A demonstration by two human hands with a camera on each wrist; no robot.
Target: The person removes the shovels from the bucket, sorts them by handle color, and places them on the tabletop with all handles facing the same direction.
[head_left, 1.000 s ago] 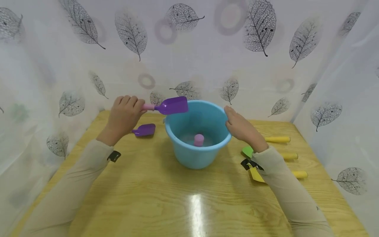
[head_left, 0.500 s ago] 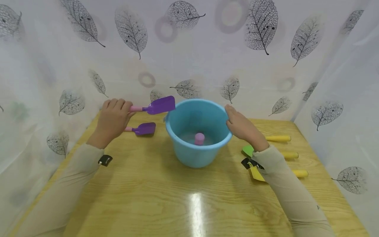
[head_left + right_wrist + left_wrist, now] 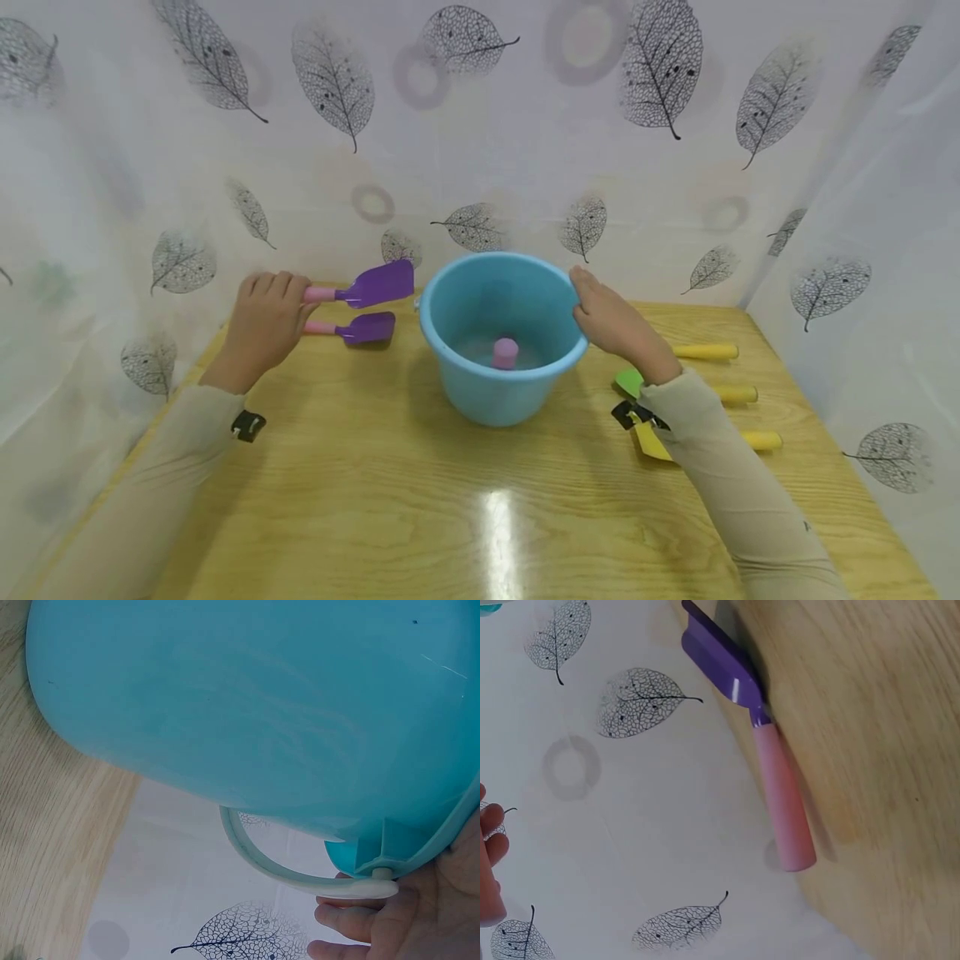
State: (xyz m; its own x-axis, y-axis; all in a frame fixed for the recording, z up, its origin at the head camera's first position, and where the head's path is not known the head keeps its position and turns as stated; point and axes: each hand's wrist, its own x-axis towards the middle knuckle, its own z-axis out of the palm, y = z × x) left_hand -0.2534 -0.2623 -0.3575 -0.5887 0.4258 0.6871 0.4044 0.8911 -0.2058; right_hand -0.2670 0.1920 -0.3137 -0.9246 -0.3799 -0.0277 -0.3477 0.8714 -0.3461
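Note:
My left hand (image 3: 264,323) grips the pink handle of a toy shovel with a purple blade (image 3: 381,283), held above the table left of the bucket. In the left wrist view, only a few fingers (image 3: 493,847) and the end of that handle show at the left edge. Just below it lies a matching purple shovel (image 3: 367,328), its pink handle (image 3: 784,799) plain in the left wrist view. My right hand (image 3: 618,327) holds the right rim of a light blue bucket (image 3: 491,392), fingers outside beside the pale bucket handle (image 3: 277,874). A pink rounded stub (image 3: 505,354) stands inside the bucket.
Several yellow-handled tools (image 3: 761,440) lie right of the bucket, partly hidden by my right forearm; a green blade (image 3: 628,382) shows among them. A leaf-patterned sheet (image 3: 480,150) hangs behind the wooden table (image 3: 390,500) and along its sides.
My left hand has moved left and down with the shovel, from above the bucket's left rim to just over the shovel on the table. The right hand and bucket have stayed put.

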